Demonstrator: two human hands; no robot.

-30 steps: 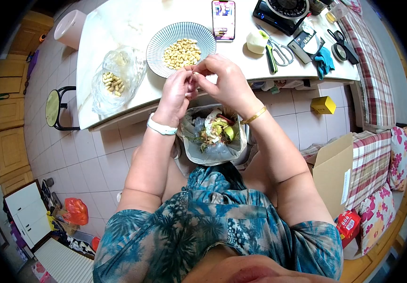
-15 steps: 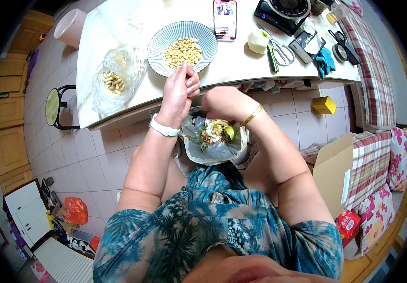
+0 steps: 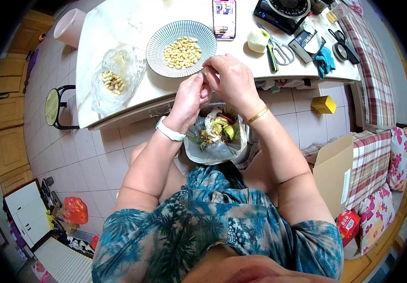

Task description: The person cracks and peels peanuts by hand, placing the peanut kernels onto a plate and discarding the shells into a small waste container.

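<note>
"What's widest in my head view?"

"The pale, marble-veined table (image 3: 132,28). Take where the hands meet as the clock's center: it sweeps from nine through twelve to three. At six sits the bin (image 3: 198,154), its crinkled liner holding soft, mixed scraps."

"And the bowl?"

"The bowl (image 3: 155,45) is at about eleven: wide, round, ribbed with fine blue lines. The clear plastic bag (image 3: 135,70) slumps at nine, thin and wrinkled."

"How do I read the hands?"

"Left hand (image 3: 189,98): curled in, thumb against fingers. Right hand (image 3: 234,81): bent over, its fingertips pinched together beside the left's. I can't tell whether either grips anything; a pale fleck between them is too small to name."

"So which step am I looking at?"

"Close fingertip work at the bowl's near edge, I'd judge. The next move calls for a light, precise pinch and steady wrists."

"Smallest pieces?"

"The pale kernels (image 3: 182,53), smooth, plump ovals, lie inside the bowl in a loose single heap. The nubbly pods (image 3: 113,82), longer and duller, lie within the bag's folds."
</note>
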